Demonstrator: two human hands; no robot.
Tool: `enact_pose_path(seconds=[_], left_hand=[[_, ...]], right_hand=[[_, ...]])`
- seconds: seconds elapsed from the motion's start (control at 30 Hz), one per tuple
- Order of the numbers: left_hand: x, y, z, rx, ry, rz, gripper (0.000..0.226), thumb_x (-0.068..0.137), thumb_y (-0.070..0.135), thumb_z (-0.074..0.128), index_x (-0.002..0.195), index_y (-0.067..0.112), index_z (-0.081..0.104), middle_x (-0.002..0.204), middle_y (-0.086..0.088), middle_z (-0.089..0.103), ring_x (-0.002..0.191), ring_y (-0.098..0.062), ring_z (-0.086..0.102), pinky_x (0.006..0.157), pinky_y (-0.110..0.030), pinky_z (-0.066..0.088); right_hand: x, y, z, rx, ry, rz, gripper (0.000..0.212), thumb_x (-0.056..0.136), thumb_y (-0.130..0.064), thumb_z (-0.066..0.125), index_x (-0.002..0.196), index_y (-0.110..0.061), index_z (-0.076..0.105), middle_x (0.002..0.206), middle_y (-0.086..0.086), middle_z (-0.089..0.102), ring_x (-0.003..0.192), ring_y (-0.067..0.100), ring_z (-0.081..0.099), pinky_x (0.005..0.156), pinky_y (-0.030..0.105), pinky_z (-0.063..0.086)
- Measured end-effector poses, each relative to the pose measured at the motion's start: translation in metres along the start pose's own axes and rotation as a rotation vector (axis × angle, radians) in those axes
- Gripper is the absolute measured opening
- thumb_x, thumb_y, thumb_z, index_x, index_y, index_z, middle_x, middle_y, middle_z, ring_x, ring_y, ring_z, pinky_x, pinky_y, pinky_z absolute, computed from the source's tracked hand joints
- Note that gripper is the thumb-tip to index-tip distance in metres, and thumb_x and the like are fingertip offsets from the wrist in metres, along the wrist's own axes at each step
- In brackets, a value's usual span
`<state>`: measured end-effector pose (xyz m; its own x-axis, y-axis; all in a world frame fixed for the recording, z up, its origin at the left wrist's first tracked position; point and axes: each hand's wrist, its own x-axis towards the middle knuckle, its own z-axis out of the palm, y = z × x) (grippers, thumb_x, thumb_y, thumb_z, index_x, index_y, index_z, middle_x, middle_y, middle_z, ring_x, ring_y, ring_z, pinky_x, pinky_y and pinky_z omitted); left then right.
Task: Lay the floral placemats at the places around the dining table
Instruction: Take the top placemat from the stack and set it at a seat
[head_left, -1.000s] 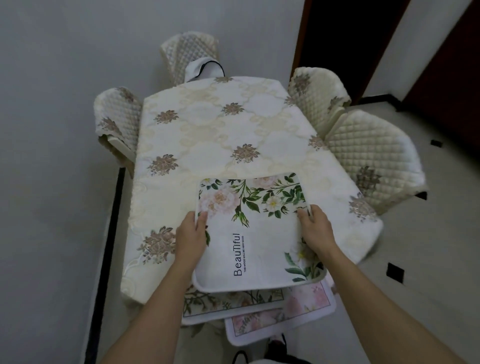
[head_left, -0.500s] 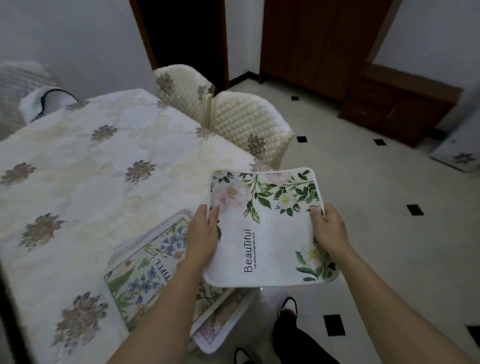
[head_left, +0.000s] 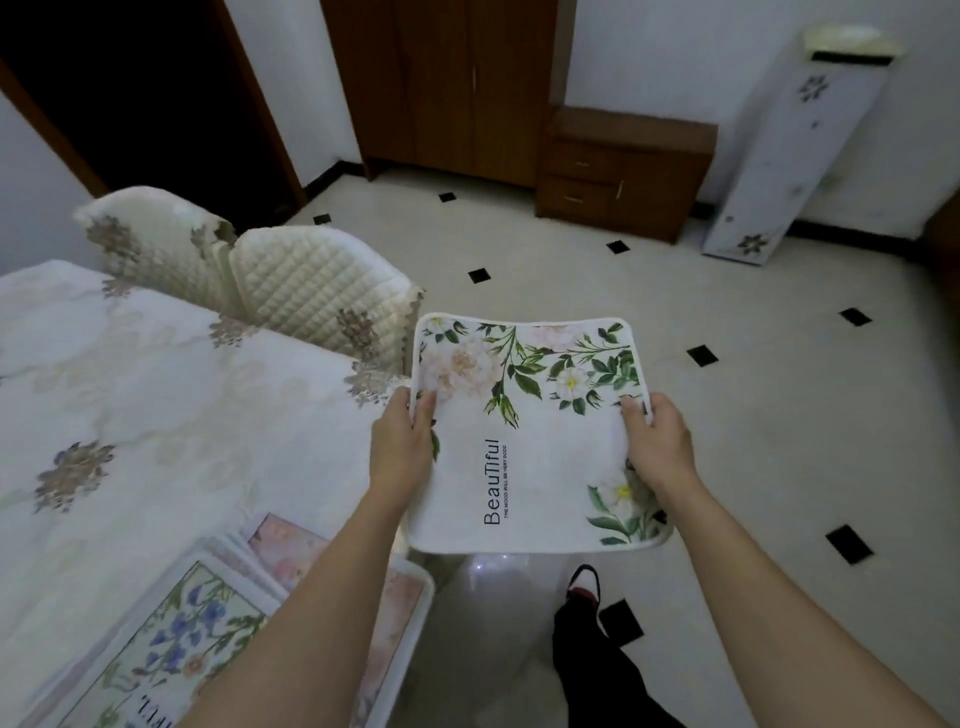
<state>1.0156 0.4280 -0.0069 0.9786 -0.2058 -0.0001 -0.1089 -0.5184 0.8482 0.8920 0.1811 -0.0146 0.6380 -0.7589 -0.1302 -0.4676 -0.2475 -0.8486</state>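
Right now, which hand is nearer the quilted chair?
Left. The left hand grips the placemat's edge beside the chair; the right hand holds the opposite edge, out over the floor.

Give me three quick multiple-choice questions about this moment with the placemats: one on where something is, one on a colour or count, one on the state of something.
1. Where is the held placemat?
A. Flat on the table
B. In the air beyond the table's corner, over the floor
C. On a chair

2. What colour are the leaves printed on it?
A. Green
B. Blue
C. Red

3. How is it being held?
A. By one hand
B. By both hands, one at each side edge
C. It is not held

Answers:
1 B: tiled floor shows around and below it, with the table off to the left.
2 A: green sprays run along its far edge and near corner.
3 B: the left hand and right hand each grip a side edge.
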Motion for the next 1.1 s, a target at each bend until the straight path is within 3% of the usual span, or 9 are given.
enact_pose_path(seconds=[0.1,0.3,0.43,0.67,0.8,0.97,1.1], left_hand=[[0.038,0.017,0.041,-0.010,0.004,0.013,0.028,0.102,0.034,0.046,0.089,0.010,0.052,0.071,0.005,0.052,0.064,-0.012,0.051,0.052,-0.021,0.035],[0.111,0.067,0.121,0.064,0.012,-0.001,0.026,0.103,0.036,0.043,0.099,0.013,0.056,0.082,0.004,0.058,0.073,-0.014,0.055,0.060,-0.030,0.040],[0.151,0.097,0.154,0.120,0.032,-0.023,0.029,0.104,0.035,0.041,0.098,0.009,0.053,0.083,0.000,0.058,0.073,-0.019,0.053,0.055,-0.030,0.032],[0.213,0.115,0.174,0.143,0.101,-0.049,0.033,0.102,0.038,0.042,0.104,0.009,0.056,0.094,-0.010,0.066,0.083,-0.029,0.061,0.072,-0.044,0.051],[0.246,0.113,0.180,0.189,0.139,-0.065,0.032,0.103,0.038,0.042,0.103,0.008,0.054,0.092,-0.012,0.066,0.079,-0.032,0.061,0.068,-0.043,0.050],[0.301,0.109,0.183,0.176,0.179,-0.113,0.031,0.104,0.036,0.041,0.098,0.008,0.052,0.087,-0.010,0.063,0.075,-0.029,0.058,0.061,-0.035,0.039],[0.365,0.101,0.179,0.158,0.229,-0.114,0.027,0.104,0.036,0.042,0.096,0.012,0.052,0.084,-0.006,0.063,0.072,-0.026,0.060,0.058,-0.033,0.038]], right_hand=[[0.051,0.005,-0.011,0.011,0.004,0.015,0.025,0.100,-0.031,0.048,0.096,-0.008,0.057,0.091,0.010,0.063,0.087,0.031,0.058,0.072,0.036,0.044],[0.168,0.004,-0.040,0.006,-0.005,0.011,0.024,0.101,-0.032,0.047,0.097,-0.010,0.057,0.090,0.007,0.062,0.085,0.028,0.058,0.070,0.033,0.041],[0.232,-0.005,-0.049,-0.001,-0.041,-0.006,0.027,0.101,-0.030,0.047,0.095,-0.006,0.056,0.085,0.009,0.061,0.080,0.028,0.056,0.061,0.032,0.037],[0.308,-0.024,-0.035,0.006,-0.099,-0.035,0.027,0.101,-0.030,0.047,0.096,-0.006,0.058,0.089,0.013,0.064,0.083,0.031,0.058,0.069,0.034,0.040],[0.344,-0.039,-0.016,-0.008,-0.135,-0.061,0.026,0.101,-0.030,0.046,0.097,-0.007,0.057,0.089,0.011,0.063,0.082,0.029,0.057,0.068,0.032,0.038],[0.401,-0.064,0.018,-0.020,-0.172,-0.099,0.027,0.101,-0.030,0.047,0.095,-0.006,0.057,0.084,0.009,0.061,0.081,0.030,0.058,0.067,0.034,0.041],[0.457,-0.098,0.060,-0.035,-0.194,-0.127,0.026,0.101,-0.030,0.047,0.096,-0.007,0.057,0.087,0.011,0.063,0.084,0.031,0.059,0.073,0.037,0.046]])
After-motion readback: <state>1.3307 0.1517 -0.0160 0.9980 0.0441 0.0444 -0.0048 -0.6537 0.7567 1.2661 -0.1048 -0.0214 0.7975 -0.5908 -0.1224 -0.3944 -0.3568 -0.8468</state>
